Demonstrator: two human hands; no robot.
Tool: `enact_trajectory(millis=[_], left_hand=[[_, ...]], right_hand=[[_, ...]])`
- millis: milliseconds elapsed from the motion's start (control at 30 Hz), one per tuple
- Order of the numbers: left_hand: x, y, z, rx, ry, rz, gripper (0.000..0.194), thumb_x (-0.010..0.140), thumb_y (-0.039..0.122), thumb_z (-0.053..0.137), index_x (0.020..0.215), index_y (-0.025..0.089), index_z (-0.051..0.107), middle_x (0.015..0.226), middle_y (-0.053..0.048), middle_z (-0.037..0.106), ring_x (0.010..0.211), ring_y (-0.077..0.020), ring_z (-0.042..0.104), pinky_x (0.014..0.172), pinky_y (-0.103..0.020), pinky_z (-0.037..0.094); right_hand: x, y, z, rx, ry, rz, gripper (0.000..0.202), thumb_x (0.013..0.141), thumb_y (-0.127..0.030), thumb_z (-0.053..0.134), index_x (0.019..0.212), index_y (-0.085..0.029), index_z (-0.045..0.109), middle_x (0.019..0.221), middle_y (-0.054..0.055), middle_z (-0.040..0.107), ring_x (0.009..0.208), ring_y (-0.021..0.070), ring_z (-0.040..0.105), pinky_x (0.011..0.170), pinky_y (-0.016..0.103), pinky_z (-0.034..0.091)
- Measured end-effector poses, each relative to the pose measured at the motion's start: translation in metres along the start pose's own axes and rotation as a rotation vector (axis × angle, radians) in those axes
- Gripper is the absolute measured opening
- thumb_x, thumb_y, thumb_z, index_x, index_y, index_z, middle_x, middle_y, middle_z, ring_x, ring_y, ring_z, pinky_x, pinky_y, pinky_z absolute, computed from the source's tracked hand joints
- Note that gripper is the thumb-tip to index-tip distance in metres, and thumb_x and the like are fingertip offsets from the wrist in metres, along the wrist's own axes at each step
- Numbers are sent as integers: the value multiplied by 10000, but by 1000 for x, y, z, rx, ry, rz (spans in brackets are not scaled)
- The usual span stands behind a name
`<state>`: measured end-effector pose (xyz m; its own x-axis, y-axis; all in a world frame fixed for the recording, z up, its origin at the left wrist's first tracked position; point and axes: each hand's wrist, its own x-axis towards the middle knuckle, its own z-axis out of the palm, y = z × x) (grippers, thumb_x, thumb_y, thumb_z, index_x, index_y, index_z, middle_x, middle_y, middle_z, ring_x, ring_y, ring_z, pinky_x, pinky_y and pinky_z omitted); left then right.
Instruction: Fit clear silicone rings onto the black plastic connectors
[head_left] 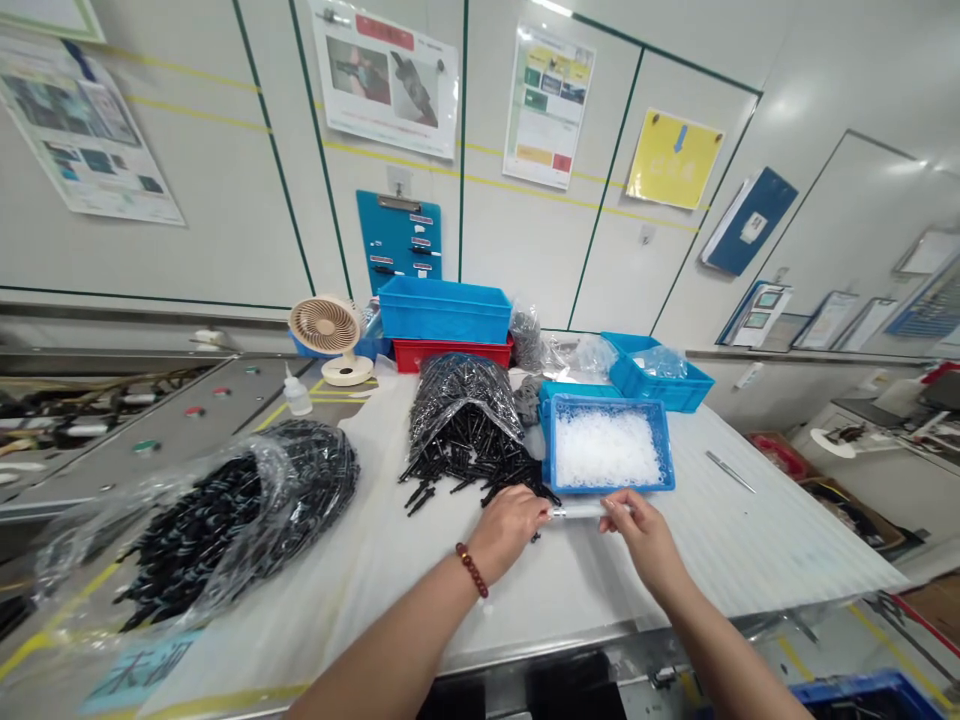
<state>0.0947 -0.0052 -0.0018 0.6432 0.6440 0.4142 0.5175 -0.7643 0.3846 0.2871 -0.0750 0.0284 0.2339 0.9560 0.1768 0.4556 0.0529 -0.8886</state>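
Fingertips of the left hand [512, 527] and the right hand [637, 532] pinch a slim, pale strip [577, 511], level right between them, just in front of a blue plastic tray [666, 455] of loose, glossy white bits [607, 447]. Beside it, slender black parts [469, 445] spill from a crinkled clear bag [457, 385]! Out left, a pale-blue sign [142, 672] carries bold dark characters, starting 未.

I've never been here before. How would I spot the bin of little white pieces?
On the white-covered table, look just beyond the person's right hand. There sits a blue bin, right of the clear bag spilling black parts. Unlike the blue bin behind it to the right, which holds clear plastic, this one is filled with small white pieces.
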Motion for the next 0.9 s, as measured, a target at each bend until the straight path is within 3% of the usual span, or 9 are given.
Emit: enact_trajectory(millis=[167, 267, 367, 433, 500, 633, 733, 900], left_hand=[[-4, -5, 1, -30, 108, 82, 203, 888, 255, 483, 779, 165, 629, 720, -26, 630, 707, -161, 542, 662, -281, 425], [-6, -7, 1, -100, 173, 123, 213, 898, 277, 455, 861, 167, 633, 761, -46, 639, 733, -170, 562, 678, -298, 462], [-8, -9, -2, -163, 242, 116, 271, 899, 319, 441, 1087, 170, 568, 941, -87, 642, 901, -213, 565, 777, -360, 488], [-9, -10, -3, -182, 292, 56, 349, 899, 331, 429, 1210, 182, 479, 1060, -102, 610, 1008, -236, 534, 848, -411, 476], [-9, -11, -3, -189, 327, -11, 372, 899, 327, 416, 1245, 195, 442, 1092, -100, 593, 1032, -240, 526, 877, -439, 467], [-8, -12, 0, -198, 330, -34, 363, 896, 317, 411, 1233, 192, 456, 1076, -94, 598, 1019, -231, 538, 879, -432, 476], [-7, -12, 1, -193, 328, -26, 358, 894, 315, 406, 1227, 199, 469, 1057, -90, 611, 1001, -227, 549, 861, -418, 488], [-7, -14, 1, -168, 336, -26, 344, 892, 310, 402, 1204, 191, 488, 1032, -91, 623, 965, -226, 564, 837, -415, 501]], right_hand=[[-5, 4, 21, 57, 33, -25, 357, 778, -552, 477, 685, -211, 528, 571, 11, 615, 593, 171, 541, 623, 298, 407], [-2, 2, 20, 141, 14, -12, 336, 779, -527, 492, 665, -213, 516, 541, 0, 601, 572, 161, 526, 613, 289, 408], [6, -6, 0, 211, 48, 0, 346, 751, -538, 528, 653, -207, 533, 513, -3, 590, 536, 151, 510, 576, 276, 402], [14, -12, -23, 239, 179, -9, 377, 718, -574, 546, 666, -200, 559, 499, 0, 578, 518, 151, 503, 550, 273, 396], [24, -16, -48, 252, 348, -34, 414, 691, -612, 542, 688, -199, 564, 510, 3, 568, 516, 151, 496, 537, 275, 391], [45, -13, -87, 220, 543, -56, 418, 699, -624, 506, 722, -207, 533, 559, 3, 565, 541, 145, 469, 548, 273, 373], [57, -5, -96, 152, 610, -48, 403, 692, -612, 513, 713, -210, 531, 562, 5, 571, 565, 154, 468, 571, 276, 360], [74, 6, -87, 44, 579, -40, 405, 682, -616, 511, 632, -214, 522, 553, 11, 589, 555, 164, 488, 597, 286, 361]])
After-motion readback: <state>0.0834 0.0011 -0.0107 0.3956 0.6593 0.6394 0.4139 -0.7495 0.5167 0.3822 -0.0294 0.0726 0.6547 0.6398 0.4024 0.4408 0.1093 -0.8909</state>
